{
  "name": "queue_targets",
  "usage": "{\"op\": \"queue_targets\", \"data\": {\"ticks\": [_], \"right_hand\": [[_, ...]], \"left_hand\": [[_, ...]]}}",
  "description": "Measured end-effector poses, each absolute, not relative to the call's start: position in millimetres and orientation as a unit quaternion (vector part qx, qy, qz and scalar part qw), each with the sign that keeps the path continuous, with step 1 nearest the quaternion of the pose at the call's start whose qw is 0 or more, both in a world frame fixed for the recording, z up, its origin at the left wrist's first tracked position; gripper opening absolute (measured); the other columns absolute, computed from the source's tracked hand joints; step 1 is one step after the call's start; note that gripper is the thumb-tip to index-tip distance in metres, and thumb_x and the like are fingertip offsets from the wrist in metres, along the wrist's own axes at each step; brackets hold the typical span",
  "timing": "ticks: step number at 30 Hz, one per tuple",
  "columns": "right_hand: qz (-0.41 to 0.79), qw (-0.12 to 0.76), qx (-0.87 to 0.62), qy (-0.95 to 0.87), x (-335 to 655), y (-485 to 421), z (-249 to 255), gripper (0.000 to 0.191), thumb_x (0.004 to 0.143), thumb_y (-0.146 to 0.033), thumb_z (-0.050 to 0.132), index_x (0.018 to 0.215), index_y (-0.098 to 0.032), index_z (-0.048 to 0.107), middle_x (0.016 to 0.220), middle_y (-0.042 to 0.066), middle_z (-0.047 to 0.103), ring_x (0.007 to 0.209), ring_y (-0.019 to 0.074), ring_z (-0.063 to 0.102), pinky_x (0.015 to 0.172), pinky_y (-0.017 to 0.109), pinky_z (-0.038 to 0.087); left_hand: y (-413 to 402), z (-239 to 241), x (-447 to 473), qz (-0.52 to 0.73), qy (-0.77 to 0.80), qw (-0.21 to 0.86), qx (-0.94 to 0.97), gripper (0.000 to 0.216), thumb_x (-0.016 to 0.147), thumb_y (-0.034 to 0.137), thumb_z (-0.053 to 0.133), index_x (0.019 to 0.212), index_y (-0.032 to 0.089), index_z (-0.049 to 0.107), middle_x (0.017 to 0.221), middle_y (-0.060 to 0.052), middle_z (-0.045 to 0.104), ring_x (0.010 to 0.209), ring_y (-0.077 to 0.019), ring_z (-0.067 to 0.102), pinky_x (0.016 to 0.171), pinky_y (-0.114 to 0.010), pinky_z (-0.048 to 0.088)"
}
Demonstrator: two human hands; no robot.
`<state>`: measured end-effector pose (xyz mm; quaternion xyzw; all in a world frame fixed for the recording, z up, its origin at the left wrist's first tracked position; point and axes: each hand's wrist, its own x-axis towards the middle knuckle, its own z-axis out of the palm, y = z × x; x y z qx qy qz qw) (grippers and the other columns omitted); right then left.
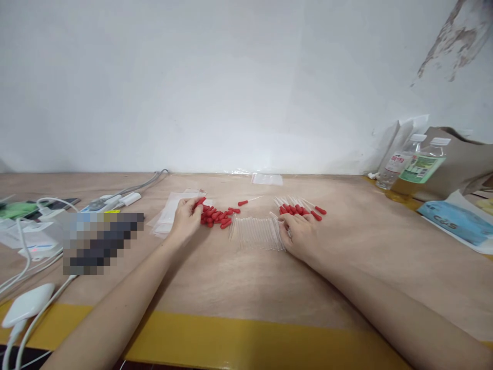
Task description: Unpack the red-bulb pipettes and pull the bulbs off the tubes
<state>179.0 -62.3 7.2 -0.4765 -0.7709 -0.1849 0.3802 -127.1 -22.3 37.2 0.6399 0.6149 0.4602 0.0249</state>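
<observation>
My left hand pinches a red rubber dropper bulb between thumb and fingertips. Just right of it lies a loose pile of red bulbs. In the middle of the table, thin clear glass tubes are lined up side by side. At the right end of that row, my right hand has its fingers closed on a glass tube, partly hidden by the fingers. Behind this hand, several droppers with red bulbs lie together, glass ends pointing away. One dropper lies apart behind the row.
Clear plastic bags lie under and beside my left wrist. Chargers and white cables crowd the left side. Two bottles, a paper bag and a blue tissue pack are at right. A wall bounds the back.
</observation>
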Motion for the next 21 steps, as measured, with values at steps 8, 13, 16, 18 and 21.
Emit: {"op": "queue_targets", "data": {"ticks": [8,13,16,18,21], "right_hand": [[-0.194,0.359,-0.448,-0.795,174.9,-64.4,2.5,0.017,0.081,-0.021,0.047,0.08,-0.02,0.064,0.069,0.002,0.064,0.069,0.0145,0.053,0.071,0.032,0.025],[-0.169,0.334,-0.446,-0.813,174.9,-70.3,7.4,0.024,0.08,-0.04,0.051,0.085,-0.021,0.065,0.077,0.004,0.063,0.075,0.0173,0.052,0.076,0.035,0.025],[-0.157,0.325,-0.443,-0.821,175.4,-71.9,8.9,0.034,0.076,-0.05,0.053,0.087,-0.02,0.065,0.078,0.005,0.062,0.077,0.0183,0.051,0.077,0.036,0.026],[-0.151,0.33,-0.438,-0.822,176.1,-72.0,8.7,0.036,0.076,-0.052,0.053,0.087,-0.02,0.065,0.078,0.005,0.061,0.076,0.018,0.051,0.077,0.036,0.026],[-0.153,0.356,-0.429,-0.816,178.1,-71.9,7.9,0.035,0.077,-0.051,0.052,0.085,-0.019,0.065,0.078,0.005,0.061,0.074,0.0167,0.051,0.077,0.036,0.026]], "left_hand": [[-25.6,38.9,-128.9,0.459,0.615,-0.034,0.64,0.03,0.073,0.034,0.053,0.098,0.019,0.051,0.087,-0.002,0.059,0.072,-0.0145,0.054,0.061,-0.025,0.043],[-21.8,45.1,-126.5,0.435,0.605,-0.061,0.664,0.028,0.074,0.037,0.052,0.095,0.019,0.052,0.086,-0.002,0.061,0.071,-0.0147,0.055,0.062,-0.025,0.042],[-10.2,54.8,-120.7,0.38,0.584,-0.039,0.717,0.027,0.075,0.038,0.05,0.096,0.02,0.054,0.09,-0.002,0.063,0.075,-0.0153,0.056,0.066,-0.026,0.042],[0.0,63.0,-114.0,0.294,0.582,-0.022,0.758,0.025,0.077,0.038,0.048,0.093,0.021,0.057,0.093,-0.002,0.064,0.08,-0.0165,0.057,0.071,-0.027,0.042],[17.0,72.6,-104.0,0.172,0.595,0.007,0.785,0.022,0.075,0.036,0.05,0.089,0.023,0.061,0.092,-0.001,0.065,0.084,-0.0179,0.057,0.078,-0.029,0.04]]}}
